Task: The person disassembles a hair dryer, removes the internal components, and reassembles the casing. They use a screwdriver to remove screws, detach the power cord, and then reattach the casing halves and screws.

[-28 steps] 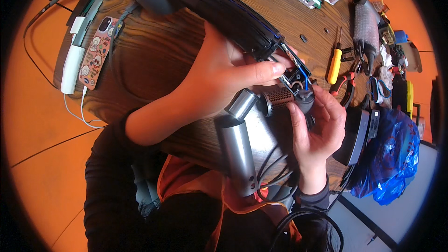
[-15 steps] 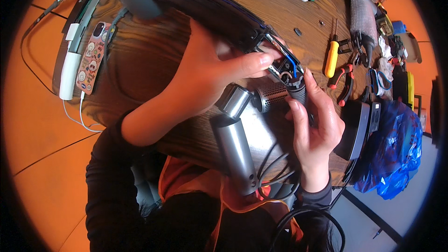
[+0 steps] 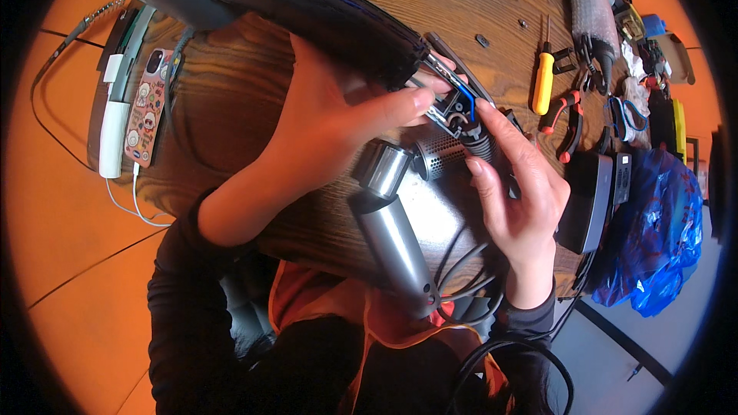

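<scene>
My left hand (image 3: 327, 119) is wrapped round the black inner handle of a hair dryer (image 3: 323, 19), whose grey and pink head lies at the upper left. Out of the handle's open end come a blue wire (image 3: 466, 94) and metal parts. Between the thumb and forefinger of my right hand (image 3: 526, 192) is the ribbed collar of the power cord (image 3: 478, 144), right at that end. Below them a grey tube-shaped handle cover (image 3: 396, 250) lies tilted near the table edge, touching a shiny short cylinder (image 3: 384, 170). Beside that is a perforated filter cage (image 3: 440, 155), partly hidden.
To the right lie a yellow screwdriver (image 3: 543, 84), red-and-black pliers (image 3: 569, 119), a bubble-wrapped tool (image 3: 592, 11), a dark box (image 3: 584, 207) and a blue plastic bag (image 3: 653, 230). A phone (image 3: 146, 111) lies at the left. Loops of black cable (image 3: 469, 280) hang over the front edge.
The hair dryer and both hands have shifted slightly left in the picture. My right forefinger has moved up along the open end, and its grip on the collar looks looser.
</scene>
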Tool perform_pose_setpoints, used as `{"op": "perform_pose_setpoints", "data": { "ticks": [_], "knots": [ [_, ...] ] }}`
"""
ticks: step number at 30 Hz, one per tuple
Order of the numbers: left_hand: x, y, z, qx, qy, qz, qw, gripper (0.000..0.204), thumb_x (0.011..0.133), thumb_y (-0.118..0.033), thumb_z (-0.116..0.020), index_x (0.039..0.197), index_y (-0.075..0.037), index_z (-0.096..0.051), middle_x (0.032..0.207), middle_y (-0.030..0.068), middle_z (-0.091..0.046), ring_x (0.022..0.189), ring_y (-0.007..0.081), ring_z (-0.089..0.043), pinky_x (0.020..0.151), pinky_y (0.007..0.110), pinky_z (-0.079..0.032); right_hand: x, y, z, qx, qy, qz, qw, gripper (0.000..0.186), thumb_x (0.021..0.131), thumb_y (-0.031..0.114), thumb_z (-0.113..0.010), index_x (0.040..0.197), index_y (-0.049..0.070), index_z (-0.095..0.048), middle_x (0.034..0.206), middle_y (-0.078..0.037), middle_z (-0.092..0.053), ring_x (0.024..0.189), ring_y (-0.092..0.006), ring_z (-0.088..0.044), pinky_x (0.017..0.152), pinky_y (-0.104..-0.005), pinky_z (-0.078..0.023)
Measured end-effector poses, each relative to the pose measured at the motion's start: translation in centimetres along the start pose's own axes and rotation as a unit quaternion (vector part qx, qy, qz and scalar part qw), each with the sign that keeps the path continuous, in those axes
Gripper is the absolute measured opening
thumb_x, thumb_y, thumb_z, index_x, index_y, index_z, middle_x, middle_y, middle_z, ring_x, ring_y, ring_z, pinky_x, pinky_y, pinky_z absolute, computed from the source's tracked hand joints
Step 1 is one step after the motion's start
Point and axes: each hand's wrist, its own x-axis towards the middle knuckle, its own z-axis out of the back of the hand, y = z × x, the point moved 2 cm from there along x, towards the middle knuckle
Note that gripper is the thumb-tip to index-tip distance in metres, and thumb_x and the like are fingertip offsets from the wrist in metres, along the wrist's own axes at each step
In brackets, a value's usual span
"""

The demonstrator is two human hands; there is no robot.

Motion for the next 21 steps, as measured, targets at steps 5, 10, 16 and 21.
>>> {"op": "perform_pose_setpoints", "data": {
  "ticks": [5, 10, 16, 21],
  "knots": [
    [-0.14, -0.02, -0.10, -0.020, 0.026, 0.030, 0.999, 0.033, 0.077, 0.000, -0.053, 0.109, 0.006, -0.047, 0.102, 0.0217, -0.057, 0.096, 0.0296, -0.058, 0.075, 0.039, -0.054, -0.20, 0.27, -0.18, -0.014, 0.055, 0.019, 0.998, 0.035, 0.075, -0.004, -0.057, 0.110, -0.005, -0.052, 0.110, -0.020, -0.057, 0.096, -0.0291, -0.059, 0.083, -0.0320, -0.045],
    [-0.02, 0.03, 0.03, -0.015, 0.039, 0.039, 0.998, 0.035, 0.076, 0.000, -0.054, 0.110, 0.006, -0.045, 0.104, 0.0221, -0.056, 0.095, 0.0298, -0.059, 0.074, 0.038, -0.055, -0.09, 0.34, -0.39, -0.008, 0.034, -0.001, 0.999, 0.039, 0.074, -0.003, -0.056, 0.113, -0.002, -0.052, 0.098, -0.016, -0.056, 0.081, -0.0250, -0.055, 0.071, -0.0315, -0.044],
    [-0.16, 0.01, -0.41, -0.024, 0.041, 0.010, 0.999, 0.044, 0.074, 0.002, -0.055, 0.114, 0.003, -0.037, 0.104, 0.0216, -0.056, 0.095, 0.0294, -0.059, 0.074, 0.037, -0.055, -0.24, 0.45, -0.36, -0.072, 0.025, 0.005, 0.997, 0.052, 0.071, -0.002, -0.059, 0.121, 0.008, -0.051, 0.063, -0.005, -0.044, 0.046, -0.0163, -0.045, 0.044, -0.0306, -0.041],
    [-0.17, -0.01, -0.39, -0.025, 0.041, -0.017, 0.999, 0.052, 0.073, 0.003, -0.056, 0.118, -0.004, -0.030, 0.101, 0.0191, -0.056, 0.095, 0.0295, -0.059, 0.079, 0.038, -0.052, -0.35, 0.86, -0.63, -0.074, 0.020, 0.003, 0.997, 0.054, 0.070, -0.002, -0.059, 0.122, 0.007, -0.050, 0.061, -0.004, -0.041, 0.044, -0.0158, -0.045, 0.042, -0.0303, -0.041]
  ]
}}
